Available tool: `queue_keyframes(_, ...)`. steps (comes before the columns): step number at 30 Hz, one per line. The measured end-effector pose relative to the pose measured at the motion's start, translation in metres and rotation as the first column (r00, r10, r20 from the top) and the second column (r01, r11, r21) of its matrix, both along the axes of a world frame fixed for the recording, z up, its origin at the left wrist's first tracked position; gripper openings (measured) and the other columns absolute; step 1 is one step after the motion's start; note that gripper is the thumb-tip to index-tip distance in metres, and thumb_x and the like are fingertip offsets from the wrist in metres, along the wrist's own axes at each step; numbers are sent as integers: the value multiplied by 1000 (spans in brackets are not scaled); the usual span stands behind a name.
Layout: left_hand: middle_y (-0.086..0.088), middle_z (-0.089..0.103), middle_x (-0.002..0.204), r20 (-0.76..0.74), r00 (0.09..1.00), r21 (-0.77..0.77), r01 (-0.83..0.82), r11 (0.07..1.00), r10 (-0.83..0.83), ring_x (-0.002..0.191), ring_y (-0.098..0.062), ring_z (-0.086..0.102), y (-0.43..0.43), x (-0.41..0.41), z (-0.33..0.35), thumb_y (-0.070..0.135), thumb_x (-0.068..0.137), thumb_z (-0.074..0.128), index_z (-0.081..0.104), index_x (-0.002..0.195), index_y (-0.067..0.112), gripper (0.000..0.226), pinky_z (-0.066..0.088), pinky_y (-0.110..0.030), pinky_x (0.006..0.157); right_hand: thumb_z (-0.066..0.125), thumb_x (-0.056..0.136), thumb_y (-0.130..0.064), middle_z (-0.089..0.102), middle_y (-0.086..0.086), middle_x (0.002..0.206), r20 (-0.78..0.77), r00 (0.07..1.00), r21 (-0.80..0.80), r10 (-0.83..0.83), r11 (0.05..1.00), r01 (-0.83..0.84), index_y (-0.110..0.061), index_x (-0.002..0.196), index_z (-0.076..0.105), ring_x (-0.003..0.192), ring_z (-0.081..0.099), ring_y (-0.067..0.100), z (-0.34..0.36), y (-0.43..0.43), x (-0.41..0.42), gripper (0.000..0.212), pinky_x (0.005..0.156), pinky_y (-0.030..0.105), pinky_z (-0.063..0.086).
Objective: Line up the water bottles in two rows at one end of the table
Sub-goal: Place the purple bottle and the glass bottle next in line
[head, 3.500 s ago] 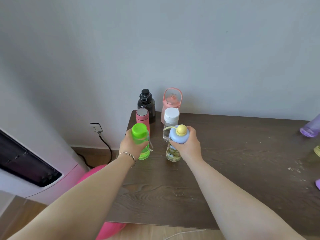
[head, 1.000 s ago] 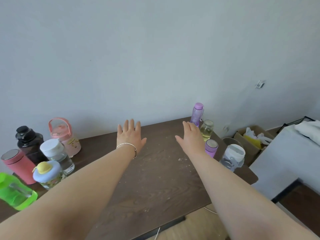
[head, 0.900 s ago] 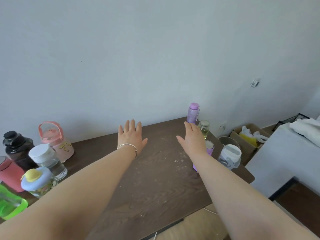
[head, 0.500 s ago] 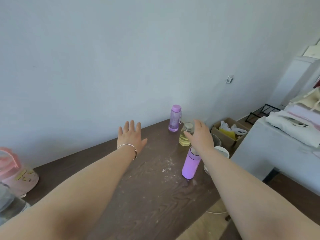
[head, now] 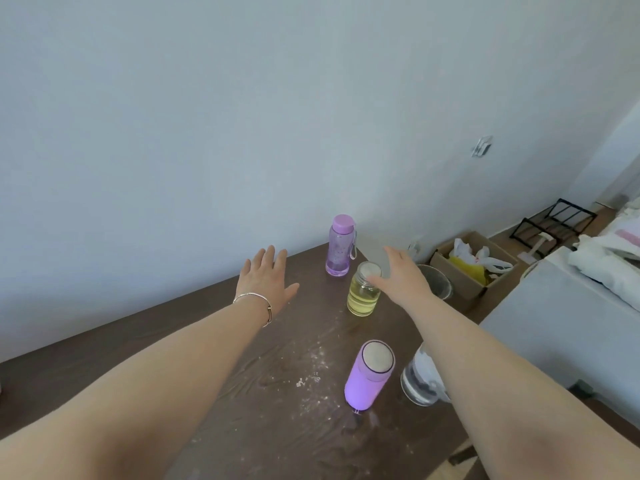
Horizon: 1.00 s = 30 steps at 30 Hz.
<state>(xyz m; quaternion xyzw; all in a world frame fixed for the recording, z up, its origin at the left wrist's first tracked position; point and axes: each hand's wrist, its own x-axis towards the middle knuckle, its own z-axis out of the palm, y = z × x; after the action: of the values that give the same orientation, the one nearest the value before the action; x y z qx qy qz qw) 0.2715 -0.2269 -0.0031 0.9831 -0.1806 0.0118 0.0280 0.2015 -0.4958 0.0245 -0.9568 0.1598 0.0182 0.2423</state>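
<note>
At the right end of the dark wooden table (head: pixel 263 403) stand several bottles. A clear purple bottle (head: pixel 340 245) with a strap is by the wall. A glass jar of yellow liquid (head: pixel 362 291) stands in front of it. Nearer me are a solid lilac flask (head: pixel 367 375) and a clear bottle with a white top (head: pixel 419 382), partly hidden by my right forearm. My right hand (head: pixel 401 276) is open, its fingers just right of the jar's lid. My left hand (head: pixel 267 282) hovers open, left of the purple bottle, holding nothing.
Beyond the table's right end sit a round bin (head: pixel 435 280), a cardboard box (head: pixel 471 265) with bags, a black wire rack (head: pixel 557 223) on the floor, and a white surface (head: pixel 568 313) with folded cloth. The wall runs close behind the table.
My view has swung from the lined-up bottles at the left end to the right end. Both hands let go of bottles there and have reached toward the purple bottle and the jar.
</note>
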Motion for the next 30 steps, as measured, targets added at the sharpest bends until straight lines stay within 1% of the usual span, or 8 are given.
queue_keyframes(3, -8, 12, 161, -55, 998, -74, -45, 996, 41, 148, -27, 11, -33, 30, -10, 56, 93, 42, 10, 153, 18, 77, 15, -43, 119, 78, 97, -37, 37, 14, 167, -79, 990, 47, 121, 992, -118, -14, 165, 29, 152, 41, 33, -19, -22, 27, 87, 123, 43, 37)
queue_keyframes(6, -8, 19, 160, -128, 990, -219, -89, 972, 62, 145, -28, 20, -70, 62, -17, 54, 91, 49, 15, 152, 17, 79, 23, -41, 116, 83, 92, -36, 35, 13, 168, -169, 957, 108, 237, 969, -221, -19, 167, 25, 153, 40, 31, -34, -45, 50, 97, 124, 42, 36)
queue_keyframes(9, -8, 24, 157, -219, 974, -362, -138, 922, 60, 141, -30, 28, -102, 88, -23, 53, 89, 55, 17, 152, 17, 82, 31, -44, 111, 87, 89, -36, 34, 9, 169, -203, 931, 169, 303, 947, -272, -21, 166, 26, 154, 39, 27, -46, -60, 64, 99, 125, 40, 34)
queue_keyframes(13, -7, 26, 157, -327, 945, -512, -190, 838, 14, 138, -27, 35, -141, 117, -33, 47, 88, 63, 17, 152, 17, 84, 33, -41, 110, 89, 86, -32, 42, 6, 165, -244, 885, 204, 398, 913, -354, -22, 164, 30, 150, 43, 24, -59, -77, 79, 99, 121, 36, 35)
queue_keyframes(18, -1, 44, 144, -365, 931, -636, -251, 729, 2, 124, -24, 49, -166, 138, -52, 49, 78, 73, 33, 144, 22, 81, 43, -37, 101, 91, 84, -27, 59, -4, 145, -219, 863, 245, 455, 882, -403, -27, 153, 40, 121, 55, 14, -74, -85, 87, 86, 100, 27, 40)
queue_keyframes(20, 3, 54, 130, -386, 922, -678, -292, 674, 12, 110, -21, 54, -171, 140, -57, 48, 76, 75, 39, 137, 24, 75, 46, -33, 91, 92, 82, -27, 59, -9, 133, -206, 862, 261, 463, 875, -408, -30, 150, 40, 116, 56, 12, -81, -86, 89, 85, 99, 26, 41)
queue_keyframes(23, 7, 55, 115, -419, 908, -698, -340, 630, 25, 99, -20, 55, -176, 142, -64, 45, 75, 77, 41, 134, 24, 73, 45, -29, 83, 92, 81, -27, 53, -15, 125, -186, 861, 289, 473, 864, -413, -31, 149, 38, 112, 55, 10, -88, -86, 91, 87, 99, 24, 42)
queue_keyframes(30, 8, 54, 113, -410, 911, -715, -351, 605, 44, 99, -21, 55, -176, 145, -73, 42, 73, 80, 37, 137, 26, 79, 48, -30, 82, 93, 80, -28, 51, -19, 124, -125, 857, 276, 501, 847, -455, -32, 145, 39, 112, 54, 6, -98, -89, 91, 85, 97, 21, 42)
